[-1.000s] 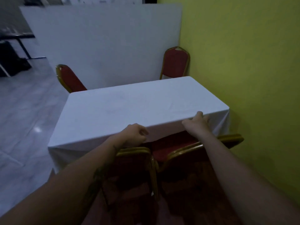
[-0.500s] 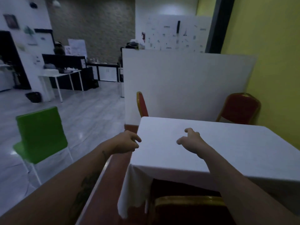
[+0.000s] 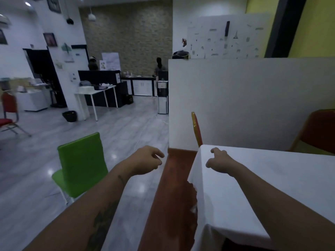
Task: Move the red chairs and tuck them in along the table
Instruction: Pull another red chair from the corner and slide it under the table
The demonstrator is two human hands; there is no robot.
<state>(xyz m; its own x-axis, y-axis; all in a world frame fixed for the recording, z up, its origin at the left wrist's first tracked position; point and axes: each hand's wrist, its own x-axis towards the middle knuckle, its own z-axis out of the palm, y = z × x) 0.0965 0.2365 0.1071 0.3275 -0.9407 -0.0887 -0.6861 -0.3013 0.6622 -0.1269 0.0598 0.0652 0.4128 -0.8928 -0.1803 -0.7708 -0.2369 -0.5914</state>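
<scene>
1. Head view, against 1 second ago: my hands have left the 2 chair backs at the near edge of the table (image 3: 272, 178), and my gaze has swung left and up, so the open room and a green chair (image 3: 81, 160) now fill the left side.
2. Head view, grip: my left hand (image 3: 145, 160) floats over the floor, fingers loosely curled, holding nothing. My right hand (image 3: 220, 163) floats over the table's left corner, equally slack and empty.
3. Head view, the task's things: a red chair (image 3: 196, 129) stands at the table's far left corner, seen nearly edge-on, its tall back upright. A second red chair (image 3: 319, 131) sits at the far side, back facing me. A third red chair (image 3: 9, 113) stands well apart at far left.
4. Doing it well, as I judge it: walk around the left side, take the edge-on chair by the top rail with both hands, turn its seat toward the cloth, and slide it straight in without snagging the hem.
</scene>
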